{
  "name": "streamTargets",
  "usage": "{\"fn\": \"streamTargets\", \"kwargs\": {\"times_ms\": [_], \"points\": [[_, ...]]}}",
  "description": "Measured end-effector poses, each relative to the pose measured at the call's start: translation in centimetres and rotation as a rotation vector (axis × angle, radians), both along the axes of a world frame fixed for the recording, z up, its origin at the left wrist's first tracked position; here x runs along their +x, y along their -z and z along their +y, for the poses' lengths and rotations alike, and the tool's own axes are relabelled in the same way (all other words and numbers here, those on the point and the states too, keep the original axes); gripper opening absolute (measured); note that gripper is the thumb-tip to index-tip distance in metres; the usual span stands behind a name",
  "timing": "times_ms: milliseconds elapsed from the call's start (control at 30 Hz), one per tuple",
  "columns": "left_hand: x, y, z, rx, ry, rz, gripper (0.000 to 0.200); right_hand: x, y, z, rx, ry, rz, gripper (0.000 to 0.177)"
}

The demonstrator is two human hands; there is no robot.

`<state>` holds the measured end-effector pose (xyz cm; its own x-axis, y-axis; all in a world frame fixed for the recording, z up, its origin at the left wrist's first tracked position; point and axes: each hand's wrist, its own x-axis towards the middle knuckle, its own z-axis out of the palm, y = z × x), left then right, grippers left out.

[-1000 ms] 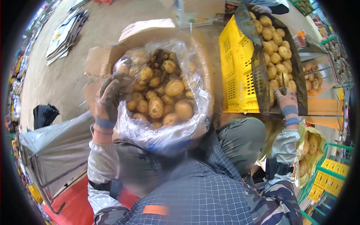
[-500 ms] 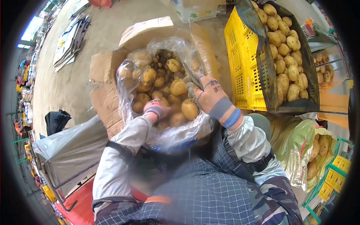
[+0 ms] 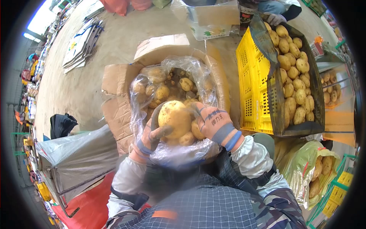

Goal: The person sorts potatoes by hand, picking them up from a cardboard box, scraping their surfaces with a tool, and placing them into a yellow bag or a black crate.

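Note:
My left hand [image 3: 149, 133], in a worn glove, grips a large pale potato [image 3: 172, 116], raised over the open cardboard box [image 3: 162, 46]. My right hand [image 3: 217, 124], gloved with blue and grey cuff bands, is close to the potato's right side. Its fingers are curled, and what they hold is hidden. Clear plastic [image 3: 183, 154] lines the box. Inside lie several potatoes [image 3: 162, 92], with small dark ones deeper down.
A yellow crate [image 3: 248, 82] with dark netting and several potatoes stands to the right. Stacked flat cardboard [image 3: 82, 45] lies at upper left. A plastic bag of potatoes [image 3: 301, 168] is at lower right. A co-worker's gloved hand [image 3: 275, 19] shows at the top.
My left hand has come up out of the box with the large potato in it. My right hand has moved down beside it, and the dark blade-like tool it held no longer shows clearly.

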<state>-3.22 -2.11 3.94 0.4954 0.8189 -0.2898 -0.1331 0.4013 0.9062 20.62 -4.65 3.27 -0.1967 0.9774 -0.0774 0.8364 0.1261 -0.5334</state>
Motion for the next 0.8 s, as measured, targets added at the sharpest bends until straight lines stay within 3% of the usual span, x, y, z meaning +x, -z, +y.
{"fn": "streamTargets", "kwargs": {"times_ms": [33, 67, 167, 267, 400, 500, 567, 667, 733, 800], "points": [[-0.1, 0.0, -0.4, -0.020, -0.057, -0.031, 0.087, -0.2, -0.4, 0.2, -0.039, -0.052, -0.056, 0.034], [-0.1, -0.2, -0.6, 0.118, -0.084, 0.222, 0.084, -0.7, -0.1, 0.4, -0.057, -0.080, -0.064, 0.032], [-0.4, -0.3, -0.5, 0.153, -0.138, 0.210, 0.081, -2.0, 0.0, 0.1, 0.022, -0.168, -0.237, 0.033], [-1.3, -0.1, 0.4, 0.176, -0.043, 0.195, 0.083, -2.4, -0.3, 1.4, -0.192, -0.023, -0.273, 0.036], [-0.7, -0.8, 0.1, 0.198, -0.097, 0.106, 0.086, -0.9, 1.5, 2.3, 0.061, 0.069, -0.199, 0.039], [-1.2, -1.0, 0.5, 0.178, -0.052, 0.076, 0.083, -0.7, 2.9, 2.9, 0.119, 0.110, 0.246, 0.043], [-1.5, -1.6, 0.8, 0.152, -0.051, 0.070, 0.088, -0.5, 2.7, 2.9, -0.083, 0.035, 0.443, 0.039], [-1.7, -2.0, 0.7, 0.169, -0.060, 0.049, 0.091, -1.5, 0.6, 2.7, -0.510, 0.141, 0.946, 0.037], [-1.5, -2.1, 0.5, 0.219, -0.070, 0.040, 0.089, -2.1, 0.1, 2.4, -0.681, 0.209, 1.167, 0.039], [-1.3, -2.1, 0.4, 0.287, -0.084, 0.045, 0.084, -2.3, 0.8, 2.1, -0.695, 0.202, 1.199, 0.043]]}}
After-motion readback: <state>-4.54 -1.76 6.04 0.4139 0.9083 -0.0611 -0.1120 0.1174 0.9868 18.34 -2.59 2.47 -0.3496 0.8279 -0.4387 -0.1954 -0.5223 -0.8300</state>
